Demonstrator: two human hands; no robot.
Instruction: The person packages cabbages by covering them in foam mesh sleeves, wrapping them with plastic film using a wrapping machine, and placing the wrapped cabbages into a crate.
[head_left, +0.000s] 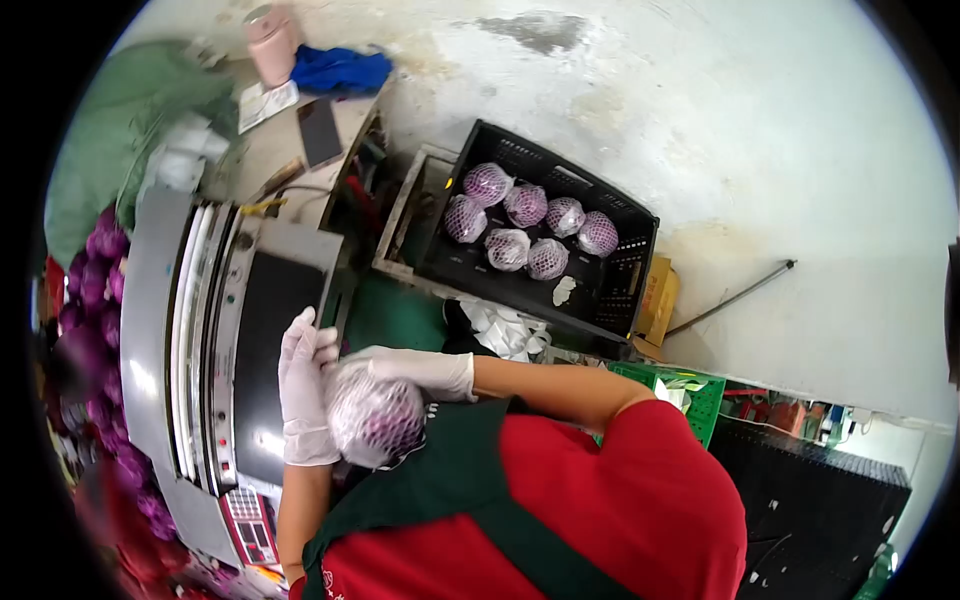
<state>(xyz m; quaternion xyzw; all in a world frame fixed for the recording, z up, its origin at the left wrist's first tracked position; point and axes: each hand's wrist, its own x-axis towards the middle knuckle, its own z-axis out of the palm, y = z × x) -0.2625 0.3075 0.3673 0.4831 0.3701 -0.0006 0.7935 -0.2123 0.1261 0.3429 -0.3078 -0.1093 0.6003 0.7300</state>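
A round purple vegetable [385,420], apparently a red cabbage, is in a white foam net with clear film around it, close against the dark green apron. My right hand [405,368], in a white glove, is closed over its far side, fingertips partly hidden by film. My left hand [305,385], also gloved, is at its left side with fingers bent near the gathered film. Left of that hand stands a wrapping machine [285,350] with a dark flat plate and film rolls.
A black crate [560,300] by the wall holds several netted cabbages. Unwrapped purple ones [95,285] are piled far left. A phone [320,132], blue cloth [340,70] and pink bottle [270,45] are on the back table. A green crate [705,410] stands behind my right arm.
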